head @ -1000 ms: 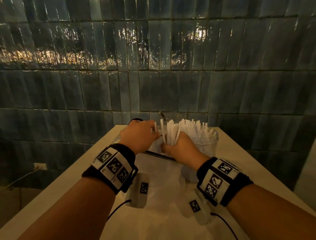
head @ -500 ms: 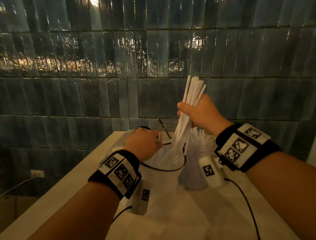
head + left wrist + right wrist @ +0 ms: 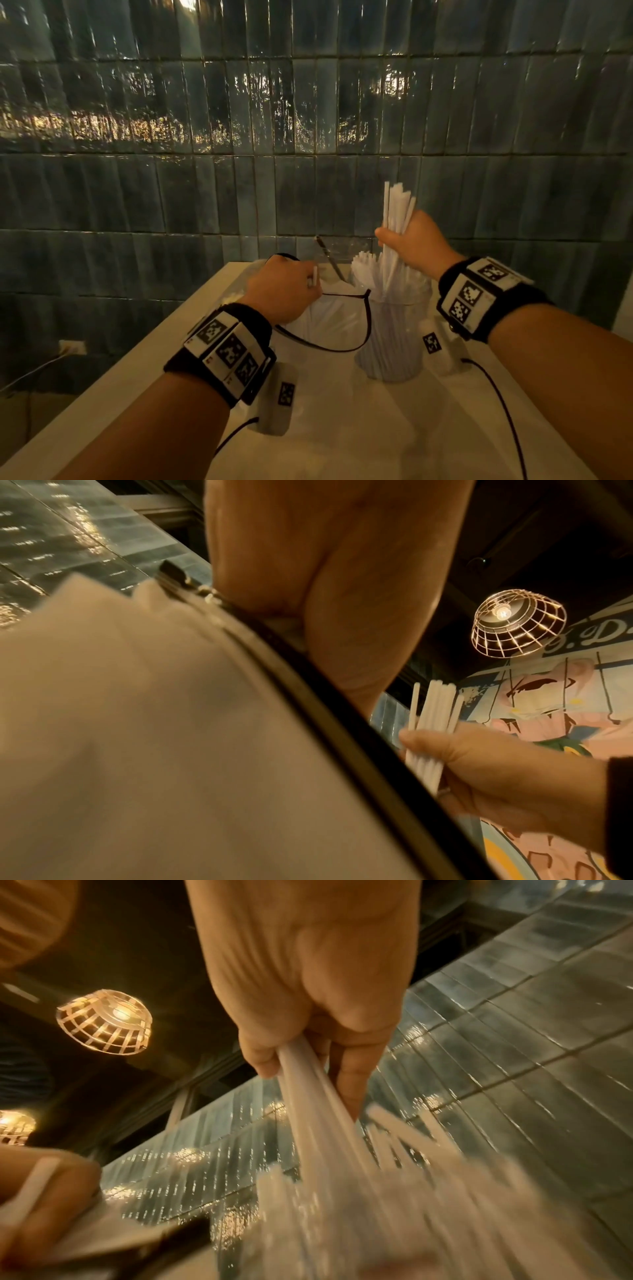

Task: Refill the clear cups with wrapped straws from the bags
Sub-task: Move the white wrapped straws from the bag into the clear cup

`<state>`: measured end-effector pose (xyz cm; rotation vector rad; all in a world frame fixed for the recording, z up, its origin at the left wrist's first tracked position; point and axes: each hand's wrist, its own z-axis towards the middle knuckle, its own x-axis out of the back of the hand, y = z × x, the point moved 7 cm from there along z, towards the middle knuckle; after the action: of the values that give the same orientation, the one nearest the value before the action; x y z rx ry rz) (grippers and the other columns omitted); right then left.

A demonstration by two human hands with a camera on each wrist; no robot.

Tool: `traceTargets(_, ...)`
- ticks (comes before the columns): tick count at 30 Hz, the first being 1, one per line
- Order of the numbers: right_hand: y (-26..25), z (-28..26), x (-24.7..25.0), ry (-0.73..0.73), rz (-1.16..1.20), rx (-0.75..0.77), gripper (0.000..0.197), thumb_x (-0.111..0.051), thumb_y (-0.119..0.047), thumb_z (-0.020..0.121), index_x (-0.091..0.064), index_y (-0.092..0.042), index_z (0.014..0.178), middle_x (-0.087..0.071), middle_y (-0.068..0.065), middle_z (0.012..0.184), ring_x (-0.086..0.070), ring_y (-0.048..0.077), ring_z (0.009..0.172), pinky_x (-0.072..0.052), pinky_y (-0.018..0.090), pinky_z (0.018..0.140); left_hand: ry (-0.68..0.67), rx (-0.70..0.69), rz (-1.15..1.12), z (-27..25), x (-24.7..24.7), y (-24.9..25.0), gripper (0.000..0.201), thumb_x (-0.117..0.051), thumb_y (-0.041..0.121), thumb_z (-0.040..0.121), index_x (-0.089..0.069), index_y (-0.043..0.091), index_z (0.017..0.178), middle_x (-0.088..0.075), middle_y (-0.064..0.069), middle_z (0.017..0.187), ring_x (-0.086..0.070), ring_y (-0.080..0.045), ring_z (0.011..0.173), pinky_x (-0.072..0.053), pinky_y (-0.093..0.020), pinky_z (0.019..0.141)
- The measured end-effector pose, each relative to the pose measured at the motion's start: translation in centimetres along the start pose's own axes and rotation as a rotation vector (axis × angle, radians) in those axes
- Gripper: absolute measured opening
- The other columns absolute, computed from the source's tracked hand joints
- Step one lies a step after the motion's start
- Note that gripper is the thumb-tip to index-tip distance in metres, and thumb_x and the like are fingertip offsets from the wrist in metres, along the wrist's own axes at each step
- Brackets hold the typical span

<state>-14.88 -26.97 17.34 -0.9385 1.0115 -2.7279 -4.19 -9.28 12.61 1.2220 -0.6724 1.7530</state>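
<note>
My right hand (image 3: 409, 241) grips a bundle of white wrapped straws (image 3: 397, 212) upright above a clear cup (image 3: 394, 335), their lower ends among the straws that fill the cup. The same bundle (image 3: 433, 723) shows in the left wrist view, and the right wrist view shows it (image 3: 308, 1085) running down from my fist. My left hand (image 3: 284, 291) holds the black-edged rim of the clear bag (image 3: 329, 318) beside the cup, with one straw (image 3: 313, 275) pinched in its fingers. More straws lie inside the bag.
The cup and bag stand on a white table (image 3: 144, 370) against a dark tiled wall (image 3: 239, 171). A dark slender tool (image 3: 330, 260) leans behind the bag. Cables (image 3: 493, 387) trail from my wrist cameras across the table. Wire-cage lamps (image 3: 517, 623) hang overhead.
My right hand pulled a bundle of straws up out of the bag, carried it right and now lowers it over the cup. The left hand stayed on the bag's rim.
</note>
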Motion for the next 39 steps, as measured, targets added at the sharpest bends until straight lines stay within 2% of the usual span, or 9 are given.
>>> traceTargets(12,4.5,-0.9,-4.0,-0.206,0.017,-0.219,0.039,-0.060,-0.028,0.090,-0.056,-0.010,0.125,-0.061,0.011,0.118,-0.057,0.025,0.108,-0.043,0.033,0.087,0.007,0.012,-0.031,0.4,-0.6,-0.6,0.027,-0.040,0.042,0.094,-0.059,0.024,0.097,-0.062,0.000,0.093,-0.057,-0.016,0.086,-0.050,-0.035,0.085)
traceTargets(15,4.8,-1.3,-4.5,-0.284,0.063,-0.309,0.043,-0.054,-0.037,0.093,-0.053,-0.013,0.128,-0.060,0.005,0.112,-0.056,0.021,0.100,-0.045,0.032,0.081,-0.001,0.020,-0.040,0.3,-0.7,-0.7,0.027,-0.040,0.042,0.095,-0.060,0.024,0.099,-0.062,0.000,0.096,-0.057,-0.016,0.088,-0.050,-0.036,0.086)
traceTargets(18,4.7,-1.5,-4.7,-0.277,0.227,-0.410,0.042,-0.052,-0.046,0.092,-0.054,-0.017,0.123,-0.063,0.005,0.108,-0.060,0.025,0.098,-0.049,0.040,0.086,-0.004,0.017,-0.036,0.3,-0.7,-0.7,0.026,-0.041,0.042,0.095,-0.059,0.025,0.100,-0.062,0.000,0.097,-0.058,-0.016,0.088,-0.050,-0.036,0.086)
traceTargets(20,4.0,-0.9,-4.2,-0.178,0.331,-0.353,0.041,-0.060,-0.037,0.088,-0.053,-0.016,0.123,-0.063,0.004,0.107,-0.061,0.023,0.099,-0.048,0.041,0.088,-0.003,0.017,-0.037,0.3,-0.7,-0.8,0.025,-0.041,0.042,0.094,-0.059,0.026,0.099,-0.062,0.001,0.097,-0.057,-0.016,0.089,-0.050,-0.036,0.086)
traceTargets(24,2.2,-0.4,-2.8,0.011,0.251,-0.143,0.060,-0.071,-0.025,0.079,-0.039,-0.021,0.129,-0.058,-0.002,0.105,-0.060,0.018,0.094,-0.046,0.028,0.073,0.006,0.004,-0.038,0.4,-0.8,-0.8,0.023,-0.042,0.043,0.094,-0.059,0.027,0.096,-0.062,0.002,0.094,-0.057,-0.015,0.087,-0.050,-0.036,0.086)
traceTargets(29,-0.4,0.4,-1.7,0.135,0.131,0.045,0.080,-0.071,-0.022,0.080,-0.023,-0.025,0.143,-0.046,0.012,0.133,-0.051,0.024,0.115,-0.044,0.035,0.092,0.012,-0.003,-0.041,0.4,-0.7,-0.9,0.023,-0.043,0.042,0.094,-0.059,0.026,0.098,-0.062,0.001,0.095,-0.057,-0.015,0.087,-0.050,-0.035,0.085)
traceTargets(32,-1.5,0.8,-2.6,0.060,-0.110,0.135,0.066,-0.063,-0.023,0.086,-0.030,-0.022,0.144,-0.040,0.011,0.141,-0.046,0.025,0.121,-0.037,0.028,0.091,0.007,-0.004,-0.048,0.4,-0.7,-1.0,0.023,-0.043,0.042,0.094,-0.059,0.027,0.100,-0.061,0.001,0.098,-0.057,-0.016,0.090,-0.049,-0.035,0.087)
traceTargets(35,-1.1,1.0,-3.9,-0.087,-0.360,0.134,0.050,-0.050,-0.028,0.095,-0.039,-0.013,0.141,-0.042,0.010,0.143,-0.046,0.027,0.125,-0.038,0.034,0.099,0.012,-0.016,-0.042,0.4,-0.8,-1.0,0.024,-0.042,0.042,0.095,-0.058,0.026,0.101,-0.061,0.001,0.098,-0.056,-0.016,0.091,-0.048,-0.033,0.087)
traceTargets(39,0.8,0.3,-5.1,-0.266,-0.513,0.033,0.041,-0.035,-0.034,0.100,-0.058,-0.004,0.116,-0.061,0.018,0.120,-0.057,0.031,0.106,-0.042,0.036,0.087,0.025,-0.022,-0.019,0.6,-1.0,-1.2,0.026,-0.042,0.042,0.094,-0.059,0.023,0.099,-0.062,0.002,0.096,-0.057,-0.014,0.088,-0.049,-0.033,0.085)
